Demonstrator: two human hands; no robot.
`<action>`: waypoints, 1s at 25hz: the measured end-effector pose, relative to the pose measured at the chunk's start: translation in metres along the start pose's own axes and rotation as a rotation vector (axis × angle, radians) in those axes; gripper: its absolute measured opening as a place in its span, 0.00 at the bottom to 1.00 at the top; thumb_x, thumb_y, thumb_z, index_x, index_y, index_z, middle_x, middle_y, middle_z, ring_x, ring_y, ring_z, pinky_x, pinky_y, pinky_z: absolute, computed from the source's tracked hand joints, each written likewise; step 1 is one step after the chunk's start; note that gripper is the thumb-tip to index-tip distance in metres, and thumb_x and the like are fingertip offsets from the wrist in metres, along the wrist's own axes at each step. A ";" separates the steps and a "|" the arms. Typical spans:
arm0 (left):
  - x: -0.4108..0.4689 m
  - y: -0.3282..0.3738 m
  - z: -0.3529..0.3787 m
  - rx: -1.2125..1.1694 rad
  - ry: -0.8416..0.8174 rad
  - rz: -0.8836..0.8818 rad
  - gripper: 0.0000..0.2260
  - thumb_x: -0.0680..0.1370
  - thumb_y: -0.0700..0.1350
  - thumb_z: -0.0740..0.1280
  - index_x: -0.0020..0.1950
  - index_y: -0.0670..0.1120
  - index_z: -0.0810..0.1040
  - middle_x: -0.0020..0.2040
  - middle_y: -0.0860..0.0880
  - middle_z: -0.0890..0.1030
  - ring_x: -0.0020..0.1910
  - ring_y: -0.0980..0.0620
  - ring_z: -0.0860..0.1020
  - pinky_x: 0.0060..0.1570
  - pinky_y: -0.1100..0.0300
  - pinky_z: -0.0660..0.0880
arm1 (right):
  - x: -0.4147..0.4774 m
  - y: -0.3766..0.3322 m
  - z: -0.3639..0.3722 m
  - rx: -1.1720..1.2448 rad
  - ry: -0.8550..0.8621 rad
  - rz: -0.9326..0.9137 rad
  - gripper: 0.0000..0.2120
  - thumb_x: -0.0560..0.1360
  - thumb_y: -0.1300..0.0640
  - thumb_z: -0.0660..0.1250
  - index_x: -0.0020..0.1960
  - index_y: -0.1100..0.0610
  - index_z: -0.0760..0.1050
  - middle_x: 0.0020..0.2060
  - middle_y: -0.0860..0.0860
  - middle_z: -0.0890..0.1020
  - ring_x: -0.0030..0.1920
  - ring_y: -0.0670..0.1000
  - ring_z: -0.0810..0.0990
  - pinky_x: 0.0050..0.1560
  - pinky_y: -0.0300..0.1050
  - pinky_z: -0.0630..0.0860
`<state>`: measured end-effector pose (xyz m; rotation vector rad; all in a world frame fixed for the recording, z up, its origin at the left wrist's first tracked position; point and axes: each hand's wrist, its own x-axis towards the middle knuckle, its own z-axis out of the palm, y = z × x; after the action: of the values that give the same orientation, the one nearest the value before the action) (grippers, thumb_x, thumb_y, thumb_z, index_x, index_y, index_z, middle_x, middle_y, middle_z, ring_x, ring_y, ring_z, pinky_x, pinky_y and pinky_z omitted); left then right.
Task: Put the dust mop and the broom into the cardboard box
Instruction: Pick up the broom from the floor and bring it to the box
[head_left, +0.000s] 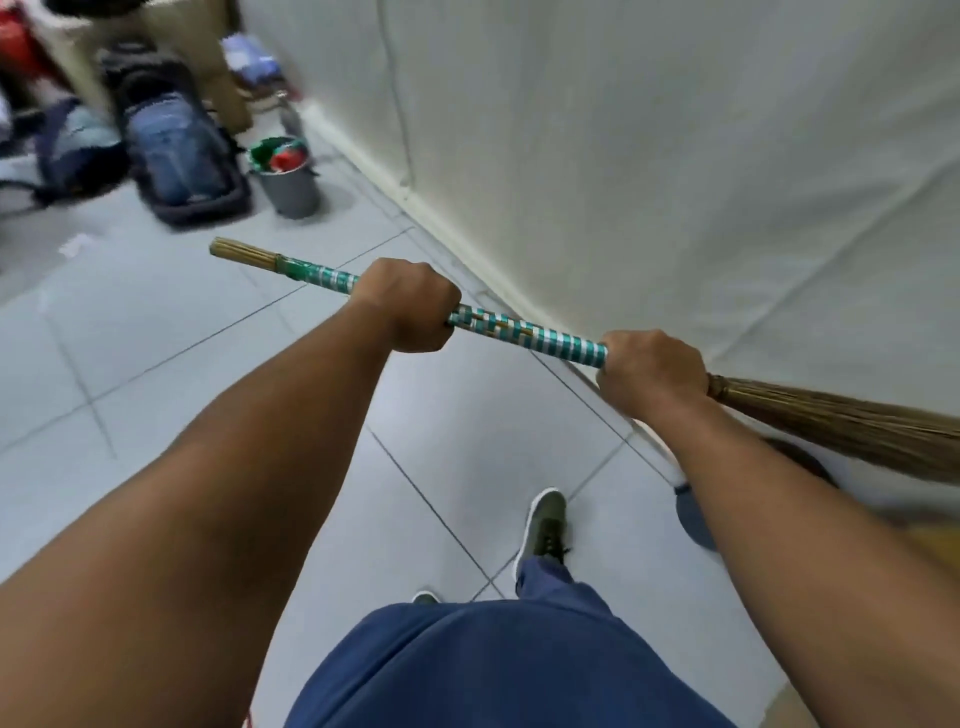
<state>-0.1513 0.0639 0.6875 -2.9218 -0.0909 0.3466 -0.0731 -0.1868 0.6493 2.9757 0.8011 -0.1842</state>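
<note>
Both fists closed around the broom

Left hand and right hand grip its striped handle over grey floor tiles, beside a white wall.

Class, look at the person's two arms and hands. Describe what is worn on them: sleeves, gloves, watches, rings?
Both forearms are bare, with no sleeve in view. The left hand and the right hand wear no gloves. No watch, bracelet or ring shows on either wrist or hand.

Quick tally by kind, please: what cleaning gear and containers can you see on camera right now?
Brooms: 1, the broom, held level in the left hand and right hand
Mops: 1, the dust mop, partly hidden behind the right arm
Buckets: 1, the grey bucket
Backpacks: 1, the backpack
Total: 4
</note>
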 end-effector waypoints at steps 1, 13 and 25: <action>0.004 0.022 -0.007 0.015 0.017 0.080 0.08 0.75 0.51 0.59 0.44 0.50 0.75 0.39 0.48 0.76 0.36 0.45 0.73 0.37 0.55 0.70 | -0.023 0.017 0.000 0.013 0.000 0.072 0.04 0.72 0.56 0.61 0.44 0.51 0.74 0.34 0.52 0.75 0.34 0.58 0.75 0.35 0.45 0.69; 0.039 0.319 -0.119 0.194 0.244 0.612 0.09 0.76 0.52 0.60 0.48 0.51 0.77 0.43 0.48 0.81 0.36 0.46 0.73 0.36 0.56 0.69 | -0.249 0.230 -0.003 0.005 0.057 0.652 0.07 0.72 0.56 0.63 0.48 0.52 0.76 0.42 0.54 0.83 0.42 0.60 0.81 0.37 0.46 0.70; -0.061 0.761 -0.177 0.287 0.390 1.225 0.11 0.75 0.53 0.62 0.52 0.50 0.77 0.47 0.47 0.81 0.46 0.43 0.80 0.39 0.53 0.71 | -0.575 0.421 0.048 0.135 0.019 1.357 0.09 0.74 0.53 0.61 0.51 0.54 0.75 0.42 0.55 0.82 0.41 0.59 0.80 0.43 0.51 0.78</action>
<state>-0.1399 -0.7196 0.7154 -2.3189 1.6426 -0.0749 -0.3600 -0.8400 0.6849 2.8757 -1.2795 -0.1160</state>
